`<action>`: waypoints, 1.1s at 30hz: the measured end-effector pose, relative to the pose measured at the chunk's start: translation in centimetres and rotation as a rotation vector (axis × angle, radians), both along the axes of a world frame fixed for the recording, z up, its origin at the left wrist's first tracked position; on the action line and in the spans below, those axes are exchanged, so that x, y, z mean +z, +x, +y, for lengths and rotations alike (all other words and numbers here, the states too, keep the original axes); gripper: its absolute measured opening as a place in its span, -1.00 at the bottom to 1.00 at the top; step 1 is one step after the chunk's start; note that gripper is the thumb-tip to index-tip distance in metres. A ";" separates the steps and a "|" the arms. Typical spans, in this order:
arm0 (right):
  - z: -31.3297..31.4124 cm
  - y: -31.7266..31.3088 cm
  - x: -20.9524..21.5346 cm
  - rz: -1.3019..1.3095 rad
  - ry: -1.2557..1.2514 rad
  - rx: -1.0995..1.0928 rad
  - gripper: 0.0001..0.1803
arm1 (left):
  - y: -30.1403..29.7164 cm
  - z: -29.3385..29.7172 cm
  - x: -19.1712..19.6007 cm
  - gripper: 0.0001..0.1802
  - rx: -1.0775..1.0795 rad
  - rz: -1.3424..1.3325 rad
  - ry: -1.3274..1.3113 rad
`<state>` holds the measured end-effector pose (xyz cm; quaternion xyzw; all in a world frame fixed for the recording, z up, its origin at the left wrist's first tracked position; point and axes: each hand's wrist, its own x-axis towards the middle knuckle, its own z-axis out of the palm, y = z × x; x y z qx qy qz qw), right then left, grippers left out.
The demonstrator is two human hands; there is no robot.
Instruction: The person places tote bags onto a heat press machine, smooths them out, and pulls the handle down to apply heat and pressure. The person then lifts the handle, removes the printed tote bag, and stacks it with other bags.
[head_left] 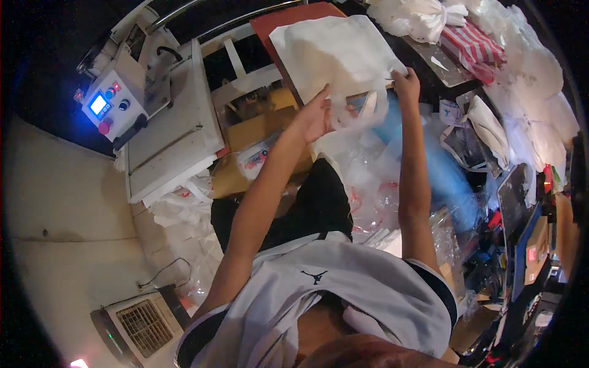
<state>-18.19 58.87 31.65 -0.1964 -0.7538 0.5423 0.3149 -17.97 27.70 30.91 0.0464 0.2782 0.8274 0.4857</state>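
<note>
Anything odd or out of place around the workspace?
Yes: clear plastic lies crumpled in a loose heap right of the black trousers, untidy rather than stacked. The white bag at the left hand and right hand shows no obvious damage.

Pale seamed surface (67, 184) at nine o'clock, wall or floor unclear, white worktop (175, 110) at ten, metal rail (177, 12) at eleven, louvred unit (144, 325) between seven and eight, pinkish light (78, 363) near eight.
</note>
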 end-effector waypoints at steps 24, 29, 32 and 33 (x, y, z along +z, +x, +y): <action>2.9 -2.4 -3.1 -0.319 0.708 -0.234 -0.49 | 0.0 -2.5 -3.0 -0.63 0.793 1.628 -1.289; 3.9 -3.2 -3.7 -0.210 0.777 -0.147 -0.62 | -0.4 -3.1 -3.2 -0.51 0.823 1.550 -1.228; 3.9 -3.0 -3.9 -0.223 0.786 -0.115 -0.61 | -0.6 -3.3 -3.6 -0.33 0.895 1.447 -1.206; 3.8 -2.9 -3.9 -0.213 0.767 -0.114 -0.60 | -0.7 -3.5 -3.7 -0.28 0.868 1.496 -1.229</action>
